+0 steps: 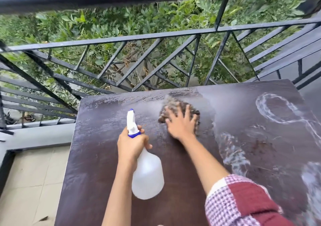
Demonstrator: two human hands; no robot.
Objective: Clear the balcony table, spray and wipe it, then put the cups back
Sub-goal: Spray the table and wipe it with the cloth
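Dark brown table [97,156], beside a black metal railing [156,34]: top wet and streaked, with pale ring marks [274,107] toward its right side. Left hand [131,143]: fingers wrapped round the neck of a white spray bottle [147,173], held over the table's near middle. Right hand [180,123]: fingers spread straight, pressing a brown patterned cloth [174,104] flat on the far middle.
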